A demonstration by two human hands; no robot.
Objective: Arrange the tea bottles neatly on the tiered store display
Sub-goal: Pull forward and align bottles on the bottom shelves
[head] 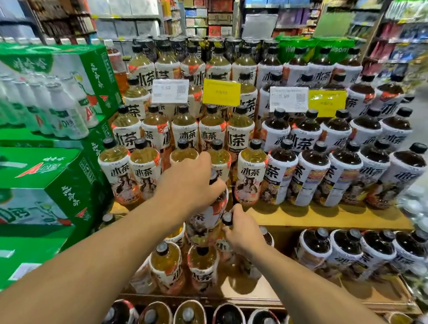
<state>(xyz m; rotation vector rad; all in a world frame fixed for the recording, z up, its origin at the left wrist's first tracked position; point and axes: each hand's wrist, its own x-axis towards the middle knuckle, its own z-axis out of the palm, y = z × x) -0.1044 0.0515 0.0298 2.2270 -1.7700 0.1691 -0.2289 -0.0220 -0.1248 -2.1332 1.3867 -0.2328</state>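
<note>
Shop aisle, stocked shelves behind. Tiered wooden display [311,218] runs from centre to 3 o'clock, with pale tea bottles [156,130] at centre and dark tea bottles [308,171] toward 3. Green cartons [46,187] stacked at 9. Left hand [192,185] at centre grips the neck of a tilted bottle [208,217]. Right hand [242,230], just below, grips the cap of a second bottle [227,219]. Price tags [169,90] at 12.

A shop — price tags [170,90] among tiered tea bottles [239,135], goods-packed shelves [209,14] behind.
</note>
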